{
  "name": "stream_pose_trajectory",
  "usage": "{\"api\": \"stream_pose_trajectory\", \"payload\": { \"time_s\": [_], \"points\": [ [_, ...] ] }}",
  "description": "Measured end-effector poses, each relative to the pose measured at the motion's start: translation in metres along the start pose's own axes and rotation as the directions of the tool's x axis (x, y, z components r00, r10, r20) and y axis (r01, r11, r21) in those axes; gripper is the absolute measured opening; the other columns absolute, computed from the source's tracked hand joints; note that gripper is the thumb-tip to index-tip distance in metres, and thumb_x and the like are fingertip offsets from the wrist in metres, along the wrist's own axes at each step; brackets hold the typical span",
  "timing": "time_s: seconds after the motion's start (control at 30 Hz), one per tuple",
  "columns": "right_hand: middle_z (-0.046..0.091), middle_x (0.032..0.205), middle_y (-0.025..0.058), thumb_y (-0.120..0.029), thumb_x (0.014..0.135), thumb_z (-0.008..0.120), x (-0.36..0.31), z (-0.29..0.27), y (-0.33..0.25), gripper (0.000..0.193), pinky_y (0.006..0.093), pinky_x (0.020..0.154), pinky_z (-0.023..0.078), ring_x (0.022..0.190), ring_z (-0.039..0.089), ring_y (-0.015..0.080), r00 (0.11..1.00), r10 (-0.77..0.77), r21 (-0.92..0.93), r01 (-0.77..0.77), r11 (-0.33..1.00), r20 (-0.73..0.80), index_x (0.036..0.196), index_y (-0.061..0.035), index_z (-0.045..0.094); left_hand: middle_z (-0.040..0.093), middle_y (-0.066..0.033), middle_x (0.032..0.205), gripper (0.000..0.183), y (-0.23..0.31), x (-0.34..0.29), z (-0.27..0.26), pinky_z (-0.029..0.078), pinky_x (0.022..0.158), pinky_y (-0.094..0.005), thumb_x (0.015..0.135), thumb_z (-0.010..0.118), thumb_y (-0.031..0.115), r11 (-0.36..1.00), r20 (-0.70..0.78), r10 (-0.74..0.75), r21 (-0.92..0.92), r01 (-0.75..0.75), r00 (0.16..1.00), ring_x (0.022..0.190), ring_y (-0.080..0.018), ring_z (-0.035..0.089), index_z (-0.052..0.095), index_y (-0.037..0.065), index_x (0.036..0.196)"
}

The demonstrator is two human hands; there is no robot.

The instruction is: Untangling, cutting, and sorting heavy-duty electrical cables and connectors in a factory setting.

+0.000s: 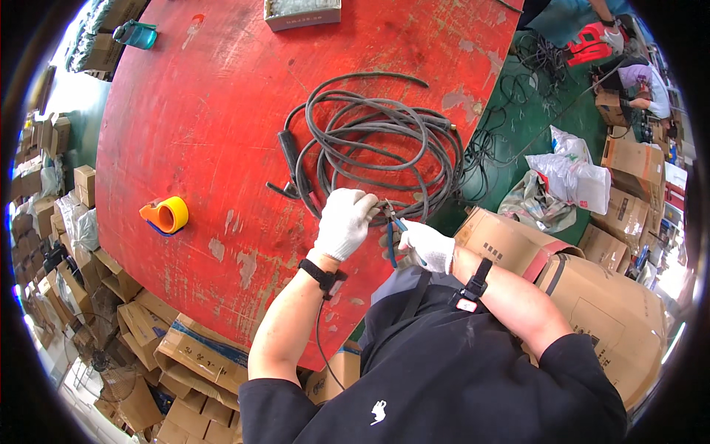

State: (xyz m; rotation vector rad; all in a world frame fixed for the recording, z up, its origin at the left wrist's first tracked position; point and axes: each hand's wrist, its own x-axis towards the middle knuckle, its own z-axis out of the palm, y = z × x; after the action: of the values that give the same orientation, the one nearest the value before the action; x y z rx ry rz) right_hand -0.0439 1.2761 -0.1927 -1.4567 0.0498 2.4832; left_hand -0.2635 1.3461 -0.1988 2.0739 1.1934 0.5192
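A coil of thick dark grey cable (370,137) lies on the worn red table (214,118), with a black handle-like fitting (288,152) at its left side. Both my hands wear white knit gloves and meet at the coil's near edge. In my right hand (429,246) are blue-handled pliers (392,235), their jaws pointing away from me toward the left fingertips. My left hand (345,223) is closed, thumb and fingers pinched together just left of the pliers' jaws. What it pinches is too small to make out.
An orange and yellow tape dispenser (168,215) sits at the left on the table, and an open box (302,13) at the far edge. Cardboard boxes (603,314) crowd the right. Beyond the table, a person's gloved hand (612,38) is by a red case (589,44).
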Motion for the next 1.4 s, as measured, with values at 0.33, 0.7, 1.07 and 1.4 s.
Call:
{"api": "stream_pose_trajectory", "payload": {
  "time_s": [0.33,0.7,1.07,1.4],
  "points": [
    [0.061,0.111,0.0113,0.000,0.088,0.054,0.005,0.001,0.009,0.042,0.0423,0.080,0.060,0.091,0.065,0.0252,0.982,-0.189,-0.196,0.180,0.964,-0.025,0.130,-0.0046,0.055,0.067,-0.0048,0.089,0.020,-0.017,-0.006,0.004,0.045,0.110,-0.0495,0.080,0.082,0.023,0.991,-0.093,0.062,0.121,-0.050,0.994,0.091,-0.0275,0.065,0.075,0.012,0.095],
    [0.065,0.081,0.0080,-0.027,0.105,0.061,0.002,0.014,-0.003,0.024,0.0395,0.063,0.050,0.066,0.059,0.0216,0.966,-0.161,-0.421,0.063,0.905,-0.202,0.097,-0.0040,0.061,0.069,-0.0048,0.086,0.019,-0.021,-0.006,0.002,0.048,0.098,-0.0449,0.080,0.082,0.024,0.990,-0.079,0.089,0.116,-0.080,0.993,0.089,-0.0275,0.065,0.076,0.012,0.093],
    [0.070,0.081,0.0202,-0.036,0.102,0.063,0.002,0.009,-0.011,0.036,0.0464,0.076,0.053,0.083,0.070,0.0391,0.859,-0.481,-0.912,0.041,0.408,-0.176,0.093,-0.0010,0.065,0.065,-0.0025,0.086,0.019,-0.029,-0.009,0.005,0.048,0.100,-0.0440,0.077,0.083,0.023,0.980,-0.033,0.163,0.120,-0.158,0.986,0.090,-0.0240,0.064,0.073,0.013,0.090],
    [0.072,0.092,0.0148,-0.040,0.105,0.061,-0.007,0.023,-0.041,0.038,0.0434,0.080,0.053,0.089,0.070,0.0312,0.920,-0.352,-0.871,0.027,0.491,-0.170,0.108,-0.0019,0.060,0.066,-0.0040,0.085,0.016,-0.028,-0.005,0.000,0.048,0.103,-0.0454,0.081,0.081,0.022,0.985,-0.027,0.142,0.099,-0.138,0.990,0.089,-0.0265,0.064,0.074,0.012,0.092]
  ]
}}
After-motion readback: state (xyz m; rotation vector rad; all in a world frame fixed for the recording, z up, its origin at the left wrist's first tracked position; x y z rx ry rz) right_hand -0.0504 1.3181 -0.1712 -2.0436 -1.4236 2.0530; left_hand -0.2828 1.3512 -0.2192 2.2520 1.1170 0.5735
